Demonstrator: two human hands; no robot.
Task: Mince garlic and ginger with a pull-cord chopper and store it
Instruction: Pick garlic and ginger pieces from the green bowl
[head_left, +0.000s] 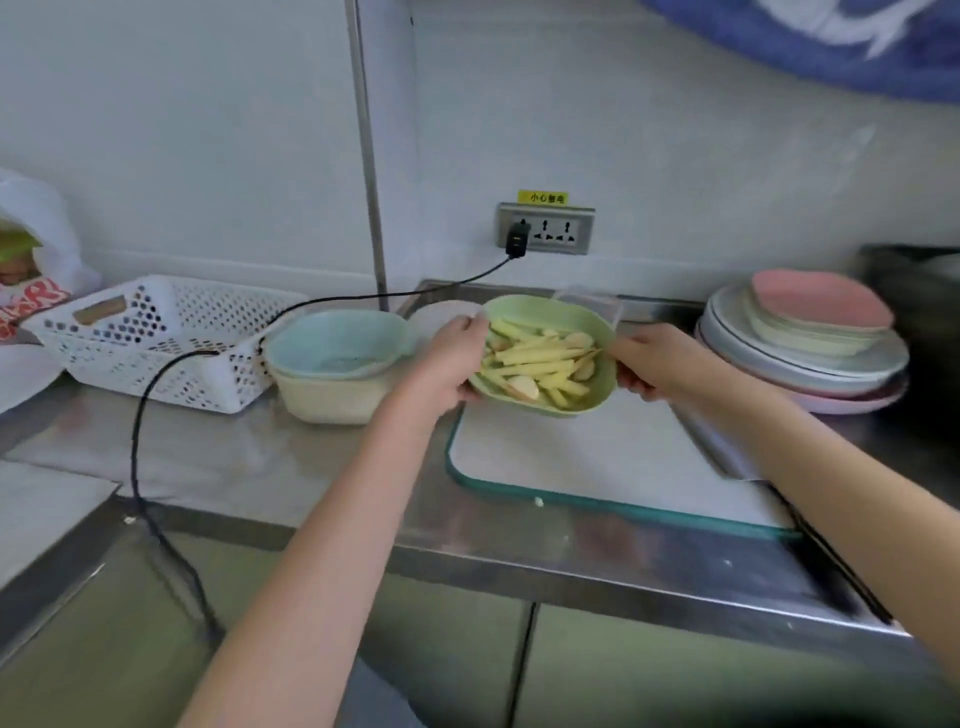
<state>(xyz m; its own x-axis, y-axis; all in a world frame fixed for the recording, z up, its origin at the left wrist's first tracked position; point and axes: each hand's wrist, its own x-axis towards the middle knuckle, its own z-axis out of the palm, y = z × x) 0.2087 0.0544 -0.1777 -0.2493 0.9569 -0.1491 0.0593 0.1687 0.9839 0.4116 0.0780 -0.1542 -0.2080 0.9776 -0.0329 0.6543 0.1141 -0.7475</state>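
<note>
On the steel counter (332, 467) lies a white board (597, 457). Above its far edge my left hand (447, 358) and right hand (654, 364) grip the green bowl (582, 400) of ginger strips (540, 364) by its rim. If I tilt it, I think strips may slide out.

A single head-worn wide-angle view looks forward and down at a steel counter (322, 467) from close by; wall (675, 130) fills the upper frame, edges somewhat blurred.

Brushed, dully reflective steel counter (311, 467); perforated white plastic basket (171, 338); matt, perhaps plastic, green bowl (597, 384).
</note>
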